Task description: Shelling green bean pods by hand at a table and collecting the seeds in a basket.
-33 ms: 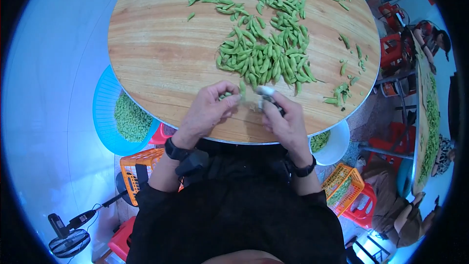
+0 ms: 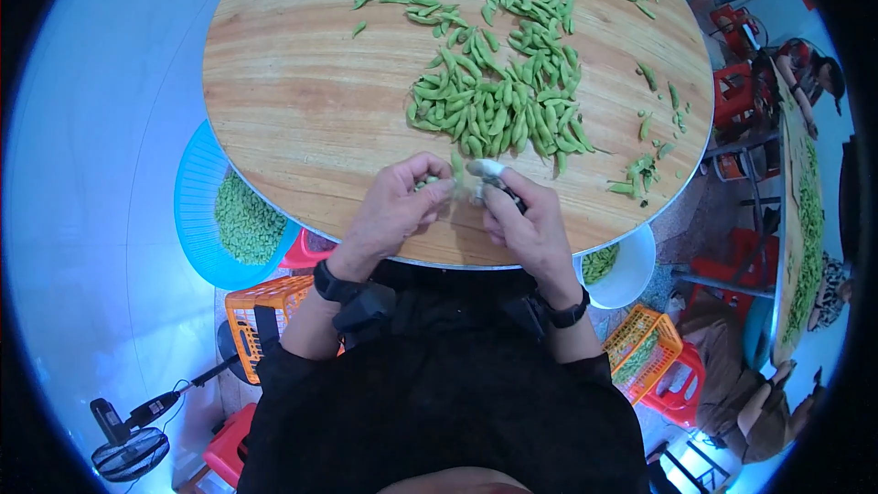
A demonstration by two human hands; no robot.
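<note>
Above the near edge of a round wooden table (image 2: 293, 82), my left hand (image 2: 389, 206) is closed, pinching a green soybean pod (image 2: 458, 165) that stands up from its fingertips. Pale green beans (image 2: 426, 182) show in the curl of its fingers. Close beside it, my right hand (image 2: 530, 224) is closed around a small dark thing (image 2: 518, 200), blurred and mostly hidden, with something white (image 2: 486, 167) at the index finger. I cannot tell whether the white part is a finger cover. Just beyond both hands lies a heap of soybean pods (image 2: 498, 114).
Below the table's left edge, a blue basket (image 2: 187, 220) holds shelled beans. A white basin (image 2: 637, 274) with green contents sits below the right edge. Orange crates (image 2: 265, 297) flank me. Loose pods and scraps (image 2: 643, 169) lie at the table's right. People sit at another table (image 2: 788, 247).
My right hand has shifted slightly left, bringing the white part close to the pod. My left hand has moved only a little, still gripping the pod.
</note>
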